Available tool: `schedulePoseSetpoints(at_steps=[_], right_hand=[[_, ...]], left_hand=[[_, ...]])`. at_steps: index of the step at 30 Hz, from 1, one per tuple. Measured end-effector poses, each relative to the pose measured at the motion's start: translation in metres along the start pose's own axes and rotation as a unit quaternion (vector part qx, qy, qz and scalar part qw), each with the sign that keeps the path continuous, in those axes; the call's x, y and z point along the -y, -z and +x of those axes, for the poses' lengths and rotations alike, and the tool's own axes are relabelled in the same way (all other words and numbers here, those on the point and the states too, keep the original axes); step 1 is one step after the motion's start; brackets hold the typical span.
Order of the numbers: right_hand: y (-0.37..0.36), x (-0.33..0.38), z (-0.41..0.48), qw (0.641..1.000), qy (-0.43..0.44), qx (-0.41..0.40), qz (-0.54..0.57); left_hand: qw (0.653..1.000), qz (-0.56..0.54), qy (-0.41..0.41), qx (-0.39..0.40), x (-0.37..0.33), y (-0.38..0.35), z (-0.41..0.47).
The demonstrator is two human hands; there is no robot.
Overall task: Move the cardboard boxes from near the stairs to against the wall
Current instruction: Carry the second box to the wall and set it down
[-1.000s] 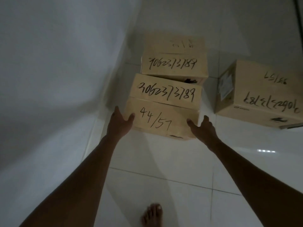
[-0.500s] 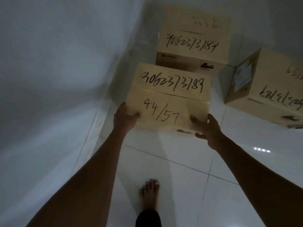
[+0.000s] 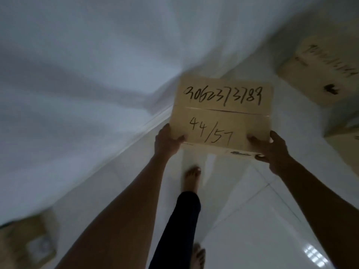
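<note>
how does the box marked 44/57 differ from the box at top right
The 44/57 box is held off the floor by the left hand and right hand; the top-right box is in nobody's hands. The 44/57 box's writing reads clearly and level; the top-right box's is blurred and slanted. Both are plain brown cardboard with black handwriting.

Both forearms are bare from the lower frame edge to the wrists; no sleeve, watch, bracelet or ring is discernible. The left hand and right hand are ungloved. One leg, lower centre of frame, wears a dark, close-fitting trouser leg ending at the ankle. Both feet are bare: one at centre, the other at the bottom edge.
</note>
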State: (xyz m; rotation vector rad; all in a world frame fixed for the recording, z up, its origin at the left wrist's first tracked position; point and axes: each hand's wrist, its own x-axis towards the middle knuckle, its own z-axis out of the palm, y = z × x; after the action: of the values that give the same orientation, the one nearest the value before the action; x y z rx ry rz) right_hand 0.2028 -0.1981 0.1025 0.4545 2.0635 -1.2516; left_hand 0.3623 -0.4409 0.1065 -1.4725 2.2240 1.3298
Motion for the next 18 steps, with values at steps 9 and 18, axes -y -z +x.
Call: schedulePoseSetpoints(at_steps=[9,18], right_hand=[[-0.173,-0.083,-0.138,0.98,0.015,0.148,-0.133],[-0.352,-0.2,-0.231,0.949,0.021,0.216,-0.229]], left_hand=[[0.985,-0.074,0.136,-0.082,0.238,0.115,-0.13],[0.946,-0.156,0.241,-0.151,0.464,0.182,-0.207]])
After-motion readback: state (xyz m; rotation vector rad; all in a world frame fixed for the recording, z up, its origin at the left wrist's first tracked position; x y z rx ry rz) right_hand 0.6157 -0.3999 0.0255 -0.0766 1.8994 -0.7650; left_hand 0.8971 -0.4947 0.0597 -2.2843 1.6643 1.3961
